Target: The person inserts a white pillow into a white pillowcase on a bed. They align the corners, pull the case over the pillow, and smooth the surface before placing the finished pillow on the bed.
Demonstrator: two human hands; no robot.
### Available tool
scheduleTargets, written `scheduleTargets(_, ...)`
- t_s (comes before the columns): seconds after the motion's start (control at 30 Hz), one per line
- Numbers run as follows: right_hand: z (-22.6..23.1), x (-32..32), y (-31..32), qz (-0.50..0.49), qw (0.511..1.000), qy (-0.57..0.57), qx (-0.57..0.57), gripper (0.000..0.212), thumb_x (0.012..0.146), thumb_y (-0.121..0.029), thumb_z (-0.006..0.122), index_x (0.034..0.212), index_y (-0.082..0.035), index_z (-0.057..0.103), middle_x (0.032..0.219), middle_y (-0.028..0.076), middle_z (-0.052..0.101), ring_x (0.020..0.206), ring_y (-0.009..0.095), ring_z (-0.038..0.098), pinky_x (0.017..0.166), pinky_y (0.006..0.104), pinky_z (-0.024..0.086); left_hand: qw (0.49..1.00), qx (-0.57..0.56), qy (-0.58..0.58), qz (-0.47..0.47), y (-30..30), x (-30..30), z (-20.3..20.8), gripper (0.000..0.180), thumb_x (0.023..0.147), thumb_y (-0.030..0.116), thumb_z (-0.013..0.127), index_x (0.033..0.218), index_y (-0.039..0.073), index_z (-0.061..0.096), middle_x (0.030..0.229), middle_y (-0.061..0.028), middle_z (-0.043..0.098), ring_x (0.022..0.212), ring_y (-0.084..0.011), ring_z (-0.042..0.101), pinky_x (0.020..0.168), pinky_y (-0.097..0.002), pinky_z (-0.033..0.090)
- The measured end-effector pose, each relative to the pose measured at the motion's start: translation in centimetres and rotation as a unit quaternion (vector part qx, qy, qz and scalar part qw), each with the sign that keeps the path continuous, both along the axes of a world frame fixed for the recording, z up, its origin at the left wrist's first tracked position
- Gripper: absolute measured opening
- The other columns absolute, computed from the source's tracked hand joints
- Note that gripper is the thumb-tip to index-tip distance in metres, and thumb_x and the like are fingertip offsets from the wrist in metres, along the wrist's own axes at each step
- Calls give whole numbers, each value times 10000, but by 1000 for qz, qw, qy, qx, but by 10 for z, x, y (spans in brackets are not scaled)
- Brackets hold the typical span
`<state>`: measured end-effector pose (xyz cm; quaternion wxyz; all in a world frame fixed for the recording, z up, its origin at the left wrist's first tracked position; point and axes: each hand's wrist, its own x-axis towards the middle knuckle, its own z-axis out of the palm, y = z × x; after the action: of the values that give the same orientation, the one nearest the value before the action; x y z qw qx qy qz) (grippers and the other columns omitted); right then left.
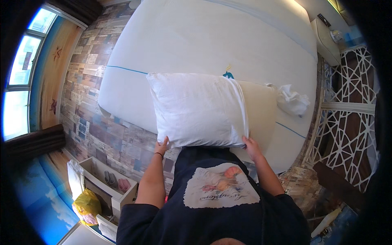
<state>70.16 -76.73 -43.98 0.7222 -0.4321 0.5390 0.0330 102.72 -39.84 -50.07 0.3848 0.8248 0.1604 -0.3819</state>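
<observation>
As left fingers and right fingers pinch white pillowcase, cursive lettering on print, dark shirt

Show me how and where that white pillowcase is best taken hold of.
I'd pinch the white pillowcase along its near edge, coming from the near side, where the left grip and right grip have it: the near-left corner and beside the right-hand rim. There the cloth gathers in loose folds, while the middle bulges broadly and likely offers less to pinch.

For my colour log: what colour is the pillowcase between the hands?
The pillowcase is white, best seen in the head view.
</observation>
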Motion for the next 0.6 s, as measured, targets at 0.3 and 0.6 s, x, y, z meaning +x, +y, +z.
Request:
scheduleTargets(0.3,5,29,46,224,974,-24,-25,616,795,-284,737,1282,15,506,1237,114,589,1118,246,556,975,331,414,994,2,35,107,-2,0,-8,762,759,546,711,1212,-37,521,1114,-148,610,951,-269,602,782,-395,492)
scheduleTargets(0.6,-59,-40,4,205,965,104,-128,369,809,-293,699,1089,-64,626,953,45,665,882,198,606,764,320,486,922,-233,168,260,-2,11,-21,375,846,213,697,1159,57,561,1057,-95,631,934,-242,616,794,-402,518)
